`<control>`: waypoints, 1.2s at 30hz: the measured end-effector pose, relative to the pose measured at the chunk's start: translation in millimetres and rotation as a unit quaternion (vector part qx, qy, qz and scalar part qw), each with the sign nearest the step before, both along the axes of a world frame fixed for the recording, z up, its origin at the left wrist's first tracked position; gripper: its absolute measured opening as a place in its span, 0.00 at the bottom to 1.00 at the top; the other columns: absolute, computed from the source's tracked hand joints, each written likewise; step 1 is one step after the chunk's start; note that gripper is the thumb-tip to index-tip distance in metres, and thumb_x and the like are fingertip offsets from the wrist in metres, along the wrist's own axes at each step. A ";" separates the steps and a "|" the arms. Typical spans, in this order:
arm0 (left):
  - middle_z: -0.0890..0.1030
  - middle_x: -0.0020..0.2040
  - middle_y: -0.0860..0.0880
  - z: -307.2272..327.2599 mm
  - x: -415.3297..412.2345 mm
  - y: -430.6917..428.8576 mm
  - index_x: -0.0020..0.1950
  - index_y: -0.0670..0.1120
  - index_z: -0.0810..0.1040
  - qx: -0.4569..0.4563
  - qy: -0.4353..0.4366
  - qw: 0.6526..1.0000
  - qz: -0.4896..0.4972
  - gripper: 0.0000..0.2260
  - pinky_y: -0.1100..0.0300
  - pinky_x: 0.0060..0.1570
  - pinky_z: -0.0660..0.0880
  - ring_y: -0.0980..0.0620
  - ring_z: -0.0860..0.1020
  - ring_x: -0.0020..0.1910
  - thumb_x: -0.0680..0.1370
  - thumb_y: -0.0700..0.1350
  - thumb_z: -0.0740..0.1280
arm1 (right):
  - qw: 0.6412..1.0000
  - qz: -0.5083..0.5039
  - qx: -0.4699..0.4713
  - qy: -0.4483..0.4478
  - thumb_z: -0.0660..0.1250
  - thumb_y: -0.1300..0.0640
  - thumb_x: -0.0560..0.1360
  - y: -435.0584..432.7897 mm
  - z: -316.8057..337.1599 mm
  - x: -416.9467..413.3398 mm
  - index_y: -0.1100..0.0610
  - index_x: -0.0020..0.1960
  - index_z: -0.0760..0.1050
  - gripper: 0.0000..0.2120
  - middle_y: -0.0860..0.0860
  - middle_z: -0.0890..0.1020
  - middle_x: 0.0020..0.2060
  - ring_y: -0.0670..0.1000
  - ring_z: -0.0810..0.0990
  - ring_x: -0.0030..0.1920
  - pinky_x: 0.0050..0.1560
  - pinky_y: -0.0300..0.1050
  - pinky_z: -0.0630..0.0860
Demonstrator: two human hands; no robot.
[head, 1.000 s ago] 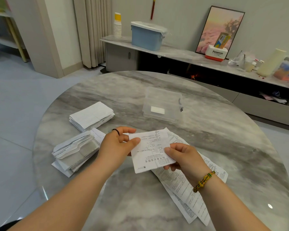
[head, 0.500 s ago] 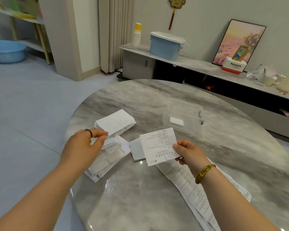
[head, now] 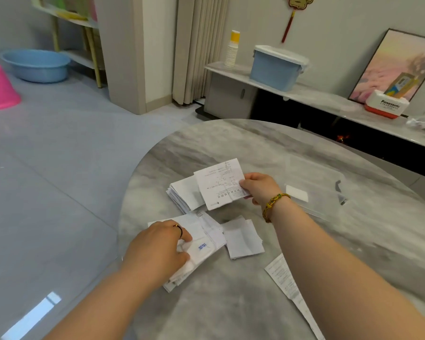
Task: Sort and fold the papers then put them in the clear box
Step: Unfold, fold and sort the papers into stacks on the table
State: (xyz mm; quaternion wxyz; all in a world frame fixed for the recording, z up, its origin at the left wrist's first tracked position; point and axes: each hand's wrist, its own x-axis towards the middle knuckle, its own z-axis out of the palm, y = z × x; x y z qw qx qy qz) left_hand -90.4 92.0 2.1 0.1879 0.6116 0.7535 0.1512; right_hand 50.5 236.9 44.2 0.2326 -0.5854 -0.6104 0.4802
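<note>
Crisply creased receipt (head: 219, 185), right hand (head: 258, 187); rumpled stack (head: 206, 244), left hand (head: 157, 246)

The left hand (head: 157, 246) covers the near-left end of the loose stack of white folded papers (head: 207, 244), and its fingers (head: 185, 238) end out of sight among the sheets. Print on the white printed receipt (head: 219, 185) pinched by the right hand (head: 258, 187) is too small to read. The long white receipt strip (head: 284, 278) passes behind the right forearm and off the near edge. The clear plastic box (head: 314, 177) blurs into the tabletop (head: 231, 143).
</note>
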 end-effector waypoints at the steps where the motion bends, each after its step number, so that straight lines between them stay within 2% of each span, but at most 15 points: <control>1: 0.70 0.64 0.61 -0.8 -0.1 0.5 0.61 0.56 0.73 0.000 0.002 1.000 -0.003 0.14 0.66 0.61 0.66 0.59 0.67 0.65 0.76 0.47 0.63 | 1.000 0.008 0.002 -0.004 0.55 0.68 0.77 2.9 -2.5 -6.3 0.62 0.55 0.74 0.11 0.49 0.73 0.32 0.44 0.68 0.30 0.17 0.26 0.61; 4: 0.69 0.65 0.62 -2.7 -0.6 2.1 0.62 0.57 0.72 -0.001 0.006 1.000 -0.010 0.15 0.67 0.60 0.66 0.60 0.66 0.65 0.76 0.48 0.62 | 0.999 0.019 0.011 -0.030 0.57 0.68 0.76 9.2 -12.1 -25.9 0.66 0.57 0.75 0.13 0.55 0.80 0.43 0.43 0.70 0.31 0.25 0.27 0.67; 6: 0.68 0.65 0.62 -2.8 -0.3 2.7 0.63 0.58 0.71 -0.002 0.013 1.000 -0.012 0.15 0.67 0.59 0.66 0.60 0.66 0.66 0.76 0.48 0.62 | 0.999 0.023 0.020 -0.043 0.57 0.69 0.76 12.5 -19.1 -34.7 0.67 0.56 0.76 0.13 0.59 0.79 0.48 0.46 0.72 0.34 0.33 0.31 0.68; 10: 0.68 0.66 0.61 -1.8 1.9 3.4 0.64 0.58 0.70 -0.003 0.016 1.000 -0.014 0.16 0.66 0.59 0.66 0.59 0.66 0.66 0.77 0.49 0.61 | 0.996 0.035 0.038 -0.078 0.58 0.66 0.75 19.0 -31.8 -43.3 0.62 0.53 0.77 0.11 0.56 0.78 0.45 0.51 0.75 0.44 0.40 0.38 0.72; 11: 0.67 0.66 0.61 -1.4 2.2 3.3 0.64 0.58 0.70 -0.003 0.018 1.000 -0.016 0.16 0.66 0.59 0.66 0.59 0.66 0.66 0.77 0.49 0.61 | 0.993 0.040 0.044 -0.099 0.59 0.65 0.75 20.7 -35.2 -44.6 0.58 0.50 0.77 0.10 0.53 0.77 0.43 0.53 0.76 0.48 0.47 0.41 0.74; 13: 0.67 0.67 0.61 -0.4 3.0 3.0 0.65 0.58 0.69 0.000 0.024 1.000 -0.020 0.16 0.66 0.59 0.66 0.59 0.66 0.66 0.77 0.50 0.60 | 0.988 0.043 0.050 -0.139 0.60 0.61 0.75 22.1 -40.4 -45.2 0.51 0.47 0.73 0.07 0.50 0.76 0.41 0.56 0.76 0.55 0.62 0.49 0.70; 15: 0.67 0.67 0.61 0.7 3.7 2.7 0.66 0.58 0.68 0.001 0.030 0.999 -0.021 0.17 0.66 0.59 0.65 0.59 0.66 0.66 0.77 0.50 0.60 | 0.983 0.049 0.053 -0.166 0.59 0.58 0.75 21.2 -42.3 -43.5 0.51 0.53 0.73 0.08 0.47 0.74 0.39 0.55 0.75 0.58 0.67 0.50 0.65; 17: 0.67 0.67 0.61 1.5 4.4 2.7 0.66 0.58 0.67 0.002 0.032 0.999 -0.020 0.17 0.66 0.59 0.65 0.59 0.66 0.66 0.78 0.50 0.60 | 0.980 0.053 0.061 -0.182 0.59 0.57 0.76 19.1 -41.9 -41.7 0.52 0.59 0.72 0.12 0.47 0.75 0.41 0.54 0.75 0.59 0.68 0.48 0.63; 19: 0.67 0.67 0.61 2.3 5.2 2.6 0.66 0.59 0.67 0.003 0.033 0.999 -0.018 0.17 0.66 0.59 0.66 0.59 0.66 0.66 0.78 0.51 0.60 | 0.978 0.052 0.072 -0.190 0.59 0.55 0.76 16.2 -40.5 -40.0 0.52 0.61 0.71 0.14 0.50 0.78 0.51 0.53 0.74 0.60 0.68 0.47 0.63; 21: 0.67 0.67 0.61 2.7 5.2 2.5 0.66 0.59 0.67 0.006 0.033 0.999 -0.014 0.16 0.66 0.59 0.65 0.58 0.66 0.66 0.78 0.51 0.60 | 0.977 0.046 0.083 -0.191 0.59 0.54 0.76 14.6 -39.9 -38.3 0.52 0.63 0.69 0.16 0.50 0.76 0.60 0.53 0.73 0.61 0.68 0.47 0.62; 23: 0.68 0.67 0.61 3.2 5.4 2.1 0.66 0.59 0.68 0.010 0.031 0.999 -0.010 0.16 0.66 0.59 0.65 0.58 0.66 0.66 0.78 0.52 0.60 | 0.977 0.034 0.096 -0.187 0.59 0.53 0.76 14.3 -40.1 -34.9 0.52 0.64 0.69 0.16 0.51 0.73 0.63 0.54 0.72 0.62 0.68 0.48 0.63; 30: 0.69 0.65 0.61 10.4 2.3 -1.1 0.64 0.58 0.69 0.023 0.015 1.000 0.009 0.16 0.65 0.58 0.67 0.59 0.67 0.65 0.76 0.53 0.62 | 0.980 -0.022 0.126 -0.151 0.60 0.54 0.76 7.5 -33.1 -16.4 0.52 0.60 0.72 0.14 0.49 0.76 0.59 0.52 0.74 0.59 0.67 0.49 0.64; 33: 0.69 0.65 0.60 13.7 4.1 -2.2 0.64 0.58 0.69 0.032 0.011 0.999 0.015 0.16 0.65 0.56 0.67 0.59 0.68 0.64 0.76 0.53 0.62 | 0.980 -0.035 0.127 -0.146 0.60 0.55 0.76 -0.6 -26.9 -0.8 0.53 0.58 0.74 0.12 0.48 0.77 0.52 0.51 0.75 0.54 0.66 0.49 0.65; 36: 0.70 0.64 0.59 16.8 7.3 -4.2 0.64 0.57 0.70 0.040 0.011 0.999 0.013 0.15 0.65 0.56 0.67 0.58 0.68 0.64 0.77 0.53 0.61 | 0.979 -0.041 0.131 -0.149 0.61 0.57 0.76 -12.7 -22.3 22.3 0.55 0.57 0.75 0.11 0.46 0.74 0.45 0.52 0.75 0.52 0.65 0.49 0.67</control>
